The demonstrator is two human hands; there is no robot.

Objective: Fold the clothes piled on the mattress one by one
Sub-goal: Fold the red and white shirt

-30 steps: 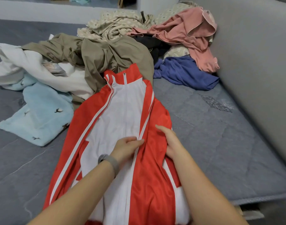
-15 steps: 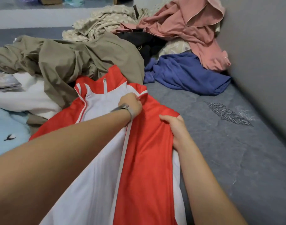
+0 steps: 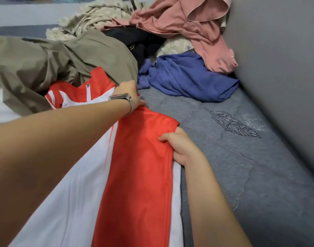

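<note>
- Since half a second ago, I see the left hand (image 3: 129, 94) has slid from the white chest panel out to the jacket's right shoulder, by the olive garment (image 3: 63, 63).
- The left hand lies flat on the fabric, fingers together; I can't tell whether it grips anything.
- The right hand (image 3: 179, 147) pinches the folded red sleeve's edge, thumb on top, fingers tucked beneath.
- The red-and-white track jacket (image 3: 140, 166) lies lengthwise on the grey mattress (image 3: 241, 166), zipped, collar toward the pile, the red sleeve folded inward over the white front.
- The blue garment (image 3: 184, 77) and pink garment (image 3: 197, 27) sit beyond.
</note>
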